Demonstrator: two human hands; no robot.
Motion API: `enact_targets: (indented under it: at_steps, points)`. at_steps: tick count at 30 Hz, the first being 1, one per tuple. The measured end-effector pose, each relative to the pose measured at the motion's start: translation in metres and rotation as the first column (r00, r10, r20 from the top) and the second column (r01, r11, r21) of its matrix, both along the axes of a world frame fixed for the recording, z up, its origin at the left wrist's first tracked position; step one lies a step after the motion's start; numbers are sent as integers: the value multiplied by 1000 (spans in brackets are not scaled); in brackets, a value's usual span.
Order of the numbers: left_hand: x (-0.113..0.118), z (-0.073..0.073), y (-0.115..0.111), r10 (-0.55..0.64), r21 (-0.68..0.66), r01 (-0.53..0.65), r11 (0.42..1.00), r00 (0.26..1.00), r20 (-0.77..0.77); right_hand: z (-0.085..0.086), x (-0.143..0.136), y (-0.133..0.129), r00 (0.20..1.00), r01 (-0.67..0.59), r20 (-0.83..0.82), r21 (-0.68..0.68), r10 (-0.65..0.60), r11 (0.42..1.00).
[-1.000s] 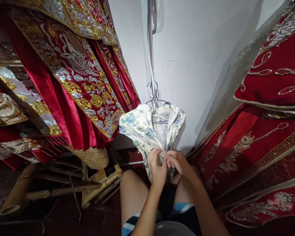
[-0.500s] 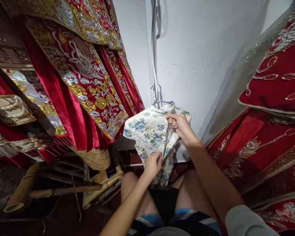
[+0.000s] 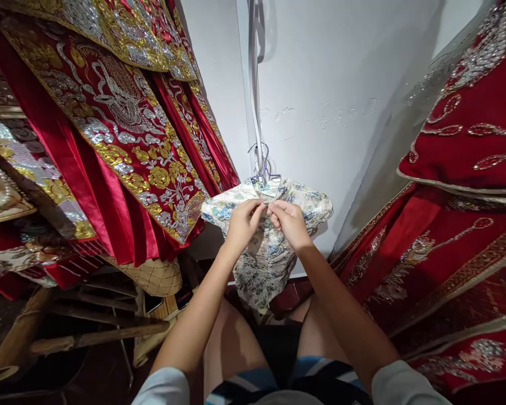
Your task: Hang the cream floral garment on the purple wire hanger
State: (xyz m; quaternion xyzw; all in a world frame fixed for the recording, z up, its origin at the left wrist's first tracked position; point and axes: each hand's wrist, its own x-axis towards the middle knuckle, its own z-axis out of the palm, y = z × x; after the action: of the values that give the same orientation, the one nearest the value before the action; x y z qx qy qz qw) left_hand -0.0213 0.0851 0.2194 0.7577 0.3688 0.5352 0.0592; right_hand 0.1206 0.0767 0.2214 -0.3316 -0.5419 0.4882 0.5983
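Observation:
A white floral garment [image 3: 263, 267] with blue and yellow print hangs in front of me on a purple wire hanger [image 3: 265, 171]. My left hand [image 3: 245, 222] pinches the garment's front edge just below the collar. Right beside it, my right hand [image 3: 289, 220] grips the opposite edge of the front in its thumb and fingers. The fingertips of both hands almost meet at the middle of the neckline. The small part between them is hidden by the fingers.
Red embroidered garments with gold and silver hang on the left [image 3: 143, 140]. A red beaded dress [image 3: 468, 169] is close on the right. A white wall [image 3: 320, 84] stands behind a hanging white strap [image 3: 253, 84]. Low at the left is a bamboo chair [image 3: 96, 337].
My left hand has risen from the garment's lower front to the collar, meeting my right hand. The garment's two front sides are drawn together and the view has shifted slightly right.

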Motion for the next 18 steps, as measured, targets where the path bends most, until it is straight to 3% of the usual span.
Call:
enact_targets:
  at_steps: [3,6,9,11,14,18]
  points:
    - [2,14,6,-27,48,31,998,995,-93,-3,4,5,999,36,28,37,-37,999]
    - [6,11,4,28,112,-21,994,998,-64,-16,6,11,991,76,108,19,-78,997]
    - [8,6,2,122,101,-126,987,991,51,-33,7,15,975,118,188,23,-120,993]
    - [4,10,3,169,88,-191,978,963,210,-44,8,17,951,146,268,41,-152,988]
    - [-9,30,9,185,112,-253,961,889,419,-58,9,15,923,166,348,23,-163,986]
    - [-22,55,12,97,61,-124,990,938,332,-64,4,9,953,29,303,16,-33,999]
